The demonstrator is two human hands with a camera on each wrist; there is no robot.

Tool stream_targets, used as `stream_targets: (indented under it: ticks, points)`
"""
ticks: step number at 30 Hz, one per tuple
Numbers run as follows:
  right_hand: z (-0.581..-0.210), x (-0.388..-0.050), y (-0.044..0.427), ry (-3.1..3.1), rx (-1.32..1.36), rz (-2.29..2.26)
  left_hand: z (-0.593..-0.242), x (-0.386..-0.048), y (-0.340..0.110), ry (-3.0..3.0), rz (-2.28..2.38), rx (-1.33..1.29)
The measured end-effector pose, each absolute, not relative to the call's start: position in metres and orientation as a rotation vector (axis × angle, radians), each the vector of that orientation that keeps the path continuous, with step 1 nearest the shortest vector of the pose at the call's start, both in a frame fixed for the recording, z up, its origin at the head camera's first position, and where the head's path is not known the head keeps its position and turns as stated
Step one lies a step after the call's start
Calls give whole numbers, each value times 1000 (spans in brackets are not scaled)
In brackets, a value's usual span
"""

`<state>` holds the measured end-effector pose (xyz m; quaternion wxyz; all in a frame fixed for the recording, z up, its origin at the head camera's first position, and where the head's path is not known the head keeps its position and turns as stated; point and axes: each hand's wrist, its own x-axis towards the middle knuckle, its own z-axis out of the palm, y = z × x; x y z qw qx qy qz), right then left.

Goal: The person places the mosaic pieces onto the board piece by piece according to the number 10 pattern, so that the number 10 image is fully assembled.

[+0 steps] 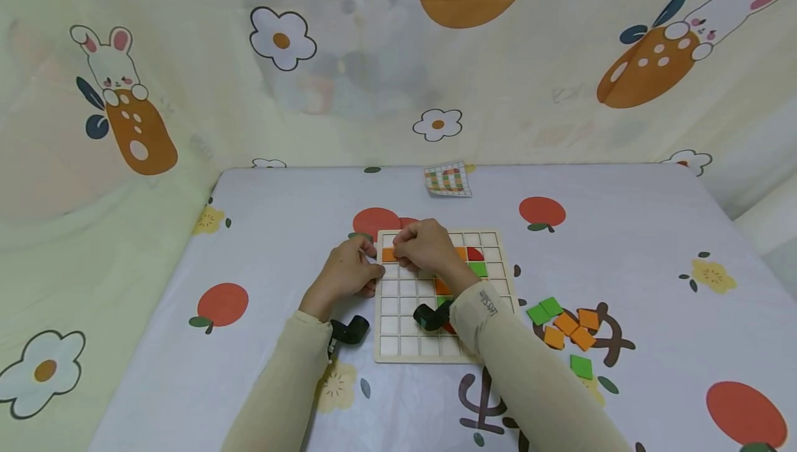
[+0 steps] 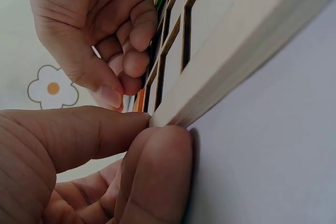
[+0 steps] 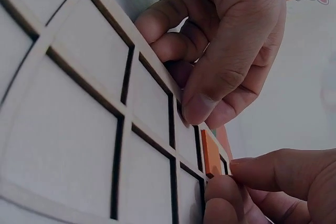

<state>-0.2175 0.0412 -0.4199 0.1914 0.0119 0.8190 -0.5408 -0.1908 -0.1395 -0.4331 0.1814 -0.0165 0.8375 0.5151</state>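
A wooden grid board (image 1: 405,362) lies on the table. At its left edge is my left hand (image 1: 346,272); in the left wrist view the thumb and fingers of the left hand (image 2: 100,166) pinch the rim (image 2: 236,45). Over the upper left cells is my right hand (image 1: 429,248), thumb and fingertips close together. Whether anything is between them is hidden. An orange tile (image 1: 389,255) sits near the left edge, also seen in the right wrist view as an orange tile (image 3: 211,153) between the right hand (image 3: 226,40) and left hand (image 3: 294,177).
Right of the board lie several loose orange tiles (image 1: 566,323) and green tiles (image 1: 582,367). Other cells hold a green tile (image 1: 478,269) and a red piece (image 1: 475,254). Behind the board lies a patterned card (image 1: 447,180). A printed curtain (image 1: 349,92) hangs beyond the table.
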Motion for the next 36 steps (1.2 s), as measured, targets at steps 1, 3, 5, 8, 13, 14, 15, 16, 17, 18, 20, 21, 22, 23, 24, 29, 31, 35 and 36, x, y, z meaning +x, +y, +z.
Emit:
stream_targets:
  ticks: [1, 3, 5, 8, 13, 14, 15, 16, 17, 18, 20, 21, 22, 23, 24, 29, 31, 35, 36]
  points:
    - [-420, -217, 42, 2297, 35, -1524, -433, -191, -139, 2366, 1453, -46]
    - [-421, -216, 43, 2293, 26, -1537, -434, -191, -138, 2367, 1450, -42]
    - [-422, -215, 46, 2287, 4, -1553, -435, -191, -138, 2370, 1447, -40]
    - [-417, -210, 53, 2291, -41, -1569, -437, -190, -139, 2377, 1446, -64]
    - [-405, -200, 82, 2369, -73, -1520, -438, -189, -141, 2399, 1445, -88]
    - [-403, -197, 91, 2385, -64, -1504, -438, -189, -142, 2401, 1445, -86]
    - [-402, -194, 99, 2406, -51, -1486, -438, -189, -142, 2402, 1445, -84]
    - [-401, -191, 108, 2424, -36, -1467, -438, -190, -142, 2406, 1441, -82]
    - [-401, -188, 116, 2441, -30, -1449, -438, -190, -142, 2405, 1441, -83]
    - [-400, -184, 125, 2443, -12, -1442, -438, -189, -142, 2403, 1440, -86]
    - [-400, -177, 141, 2459, 21, -1427, -437, -189, -142, 2399, 1439, -93]
    - [-400, -173, 149, 2467, 28, -1422, -437, -189, -142, 2397, 1439, -96]
    - [-400, -169, 157, 2467, 38, -1425, -436, -189, -142, 2395, 1439, -97]
    - [-400, -166, 164, 2475, 45, -1420, -435, -189, -142, 2391, 1441, -100]
    - [-401, -162, 171, 2481, 58, -1414, -435, -189, -141, 2387, 1443, -101]
    - [-404, -143, 202, 2571, 114, -1294, -434, -189, -140, 2377, 1458, -100]
    - [-405, -136, 213, 2595, 151, -1243, -434, -189, -139, 2373, 1462, -96]
    - [-411, -125, 231, 2625, 222, -1139, -434, -189, -137, 2369, 1465, -86]
    - [-412, -122, 235, 2635, 237, -1107, -434, -189, -137, 2369, 1464, -83]
